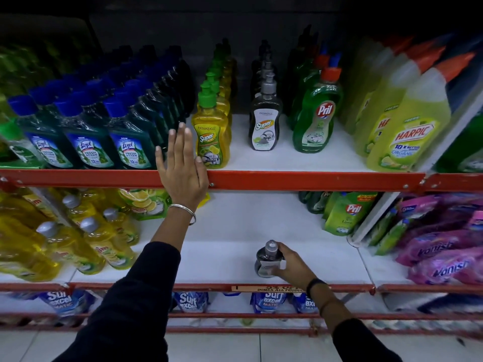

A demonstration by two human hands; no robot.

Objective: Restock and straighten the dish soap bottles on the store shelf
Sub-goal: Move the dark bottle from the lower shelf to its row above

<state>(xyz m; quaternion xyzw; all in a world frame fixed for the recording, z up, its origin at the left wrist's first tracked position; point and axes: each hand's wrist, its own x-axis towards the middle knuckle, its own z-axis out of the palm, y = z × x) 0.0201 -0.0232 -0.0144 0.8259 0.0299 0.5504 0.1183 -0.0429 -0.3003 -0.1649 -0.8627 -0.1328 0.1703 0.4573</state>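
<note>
My left hand (181, 163) is raised flat with fingers spread at the front edge of the upper shelf (300, 180), just left of the yellow Patanjali Super bottle (211, 137) that heads a row. My right hand (290, 265) grips a dark grey pump bottle (266, 259) standing on the lower shelf (230, 246). A row of matching dark grey Patanjali bottles (265, 121) stands on the upper shelf. Green Pril bottles (317, 118) line up to their right.
Blue-capped Lizol bottles (88, 137) fill the upper shelf's left side, Harpic bottles (402, 131) its right. On the lower shelf stand yellow Vim bottles (78, 239), Pril pouches (345, 212) and pink Vanish packs (441, 246). Surf Excel pouches (192, 300) sit below.
</note>
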